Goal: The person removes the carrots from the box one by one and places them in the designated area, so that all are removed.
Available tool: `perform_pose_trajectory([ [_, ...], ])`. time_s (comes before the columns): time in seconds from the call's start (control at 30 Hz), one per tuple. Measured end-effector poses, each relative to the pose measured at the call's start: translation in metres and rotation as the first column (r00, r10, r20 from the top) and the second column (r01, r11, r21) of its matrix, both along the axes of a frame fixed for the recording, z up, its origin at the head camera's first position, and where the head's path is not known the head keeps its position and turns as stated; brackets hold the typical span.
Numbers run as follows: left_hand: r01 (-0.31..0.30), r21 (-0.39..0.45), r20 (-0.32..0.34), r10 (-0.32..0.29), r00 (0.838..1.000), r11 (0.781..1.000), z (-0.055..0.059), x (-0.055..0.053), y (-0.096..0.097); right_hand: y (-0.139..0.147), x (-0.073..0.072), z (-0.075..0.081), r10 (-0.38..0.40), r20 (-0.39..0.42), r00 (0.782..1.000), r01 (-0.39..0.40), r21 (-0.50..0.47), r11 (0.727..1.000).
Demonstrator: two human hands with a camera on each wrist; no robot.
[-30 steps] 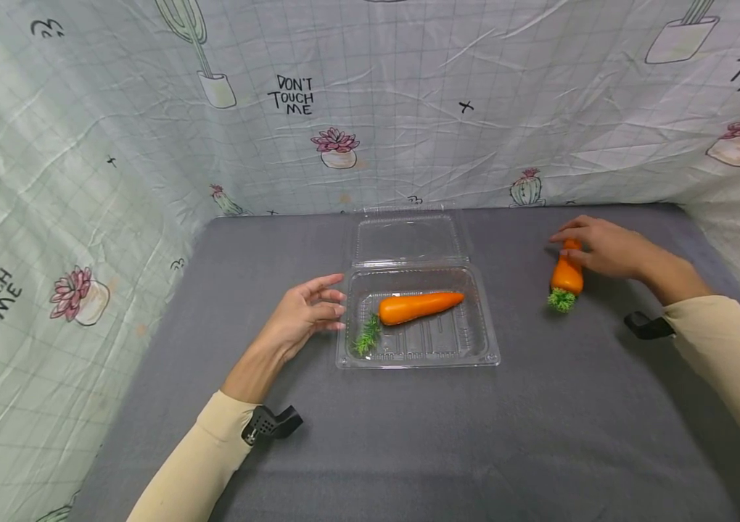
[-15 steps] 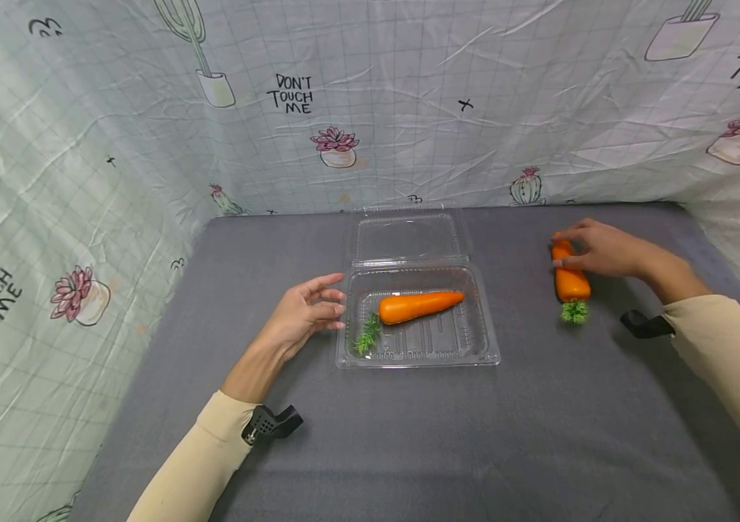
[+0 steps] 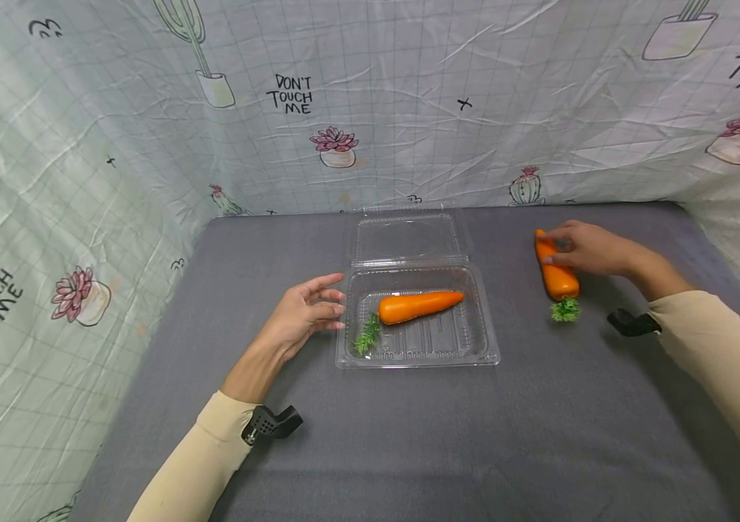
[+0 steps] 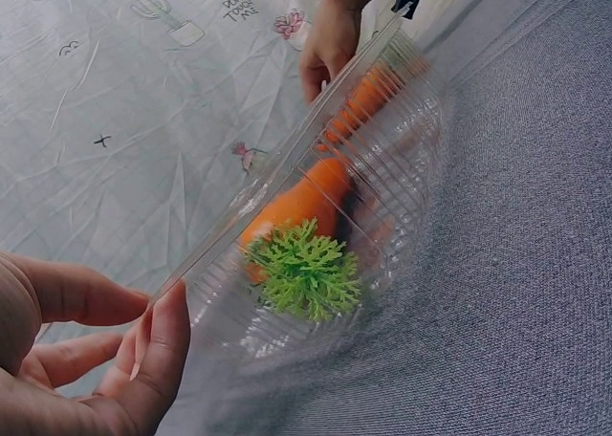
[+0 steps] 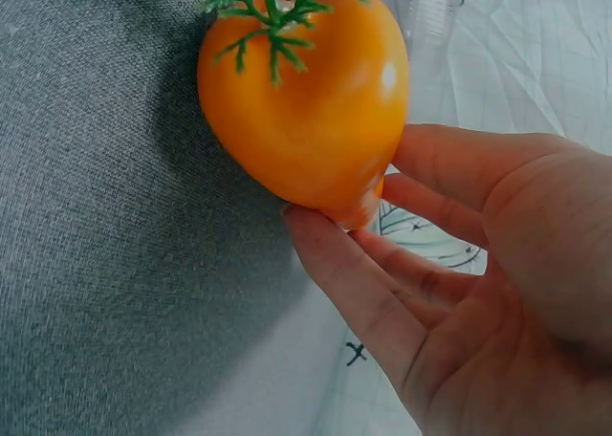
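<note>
A clear plastic clamshell container (image 3: pixel 435 339) lies on the grey cloth with its lid folded back. Inside it an orange carrot (image 3: pixel 414 307) with green leaves (image 4: pixel 304 272) lies crosswise, leaves to the left. My left hand (image 3: pixel 301 313) pinches the container's left rim between thumb and fingers. Off to the right, a second carrot (image 3: pixel 561 283) points its narrow end away from me, leafy top nearest. My right hand (image 3: pixel 595 248) grips this carrot near its narrow half, thumb on one side and fingers on the other.
The raised-back lid (image 3: pixel 407 239) reaches toward the rear fabric wall (image 3: pixel 403 94), printed with cacti and lettering. Another fabric wall (image 3: pixel 30 254) stands along the left side. Grey cloth (image 3: pixel 409 442) covers the table.
The right carrot has turned, its narrow end swinging left, and has shifted slightly left with my right hand. My left hand and the container stay where they were.
</note>
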State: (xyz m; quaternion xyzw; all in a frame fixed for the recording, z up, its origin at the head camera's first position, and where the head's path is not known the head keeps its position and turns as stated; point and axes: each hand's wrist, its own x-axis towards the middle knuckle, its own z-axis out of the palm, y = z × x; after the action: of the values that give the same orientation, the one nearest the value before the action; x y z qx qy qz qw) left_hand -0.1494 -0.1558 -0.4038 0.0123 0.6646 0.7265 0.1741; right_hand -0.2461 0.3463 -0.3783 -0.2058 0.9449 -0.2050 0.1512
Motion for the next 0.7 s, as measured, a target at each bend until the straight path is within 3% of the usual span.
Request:
perform_pose_trajectory([
  [0.7, -0.012, -0.004, 0.009, 0.012, 1.000, 1.000, 0.0003, 0.0005, 0.0009, -0.0085, -0.0068, 0.0008, -0.023, 0.023, 0.999, 0.023, -0.006, 1.000],
])
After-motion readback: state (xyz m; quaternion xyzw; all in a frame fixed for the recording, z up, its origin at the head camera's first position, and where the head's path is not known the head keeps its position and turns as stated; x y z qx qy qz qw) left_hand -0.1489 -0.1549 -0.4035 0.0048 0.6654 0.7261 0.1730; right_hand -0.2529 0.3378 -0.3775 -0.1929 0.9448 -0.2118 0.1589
